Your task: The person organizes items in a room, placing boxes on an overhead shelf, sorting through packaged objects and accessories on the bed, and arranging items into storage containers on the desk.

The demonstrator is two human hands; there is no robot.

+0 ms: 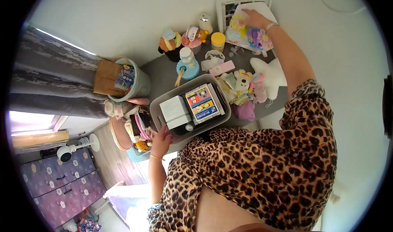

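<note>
My left hand is at the near left corner of a grey plastic bin, fingers apart and touching its rim. Inside the bin are a white box, a colourful printed box and a small round silvery item. My right arm stretches to the far right, where my right hand lies with fingers extended over a white sheet or bag. Yellow flowers and purple flowers decorate it. Behind it leans a white frame.
The grey desk holds plush toys, a yellow-lidded jar, a light blue round item and a white star cushion. Left are a pale bucket with cardboard, pouches and a grey curtain.
</note>
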